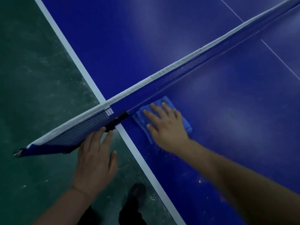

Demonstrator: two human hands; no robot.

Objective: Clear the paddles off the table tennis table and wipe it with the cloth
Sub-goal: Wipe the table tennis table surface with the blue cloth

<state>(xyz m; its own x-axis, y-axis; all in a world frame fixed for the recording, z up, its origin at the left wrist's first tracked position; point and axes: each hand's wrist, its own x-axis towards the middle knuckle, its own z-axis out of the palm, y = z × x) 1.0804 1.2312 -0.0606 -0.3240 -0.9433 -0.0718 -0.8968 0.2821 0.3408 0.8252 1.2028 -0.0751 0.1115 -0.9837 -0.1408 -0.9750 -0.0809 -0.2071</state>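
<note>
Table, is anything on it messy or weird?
Yes. Small white specks lie scattered on the blue table near its white edge, below the right hand, which presses the cloth flat by the net. They look like dust or crumbs not yet wiped. No paddles are in view.

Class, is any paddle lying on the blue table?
No: the blue table shows only the folded blue cloth under the right hand.

Your view is dim with a cool blue-green cast. Soft pale glare patches spread across the blue table (211, 46). Your right hand (167, 127) and forearm look motion-blurred. The net (162, 75) bows slightly from wide-angle distortion. Shadows are faint and diffuse.
</note>
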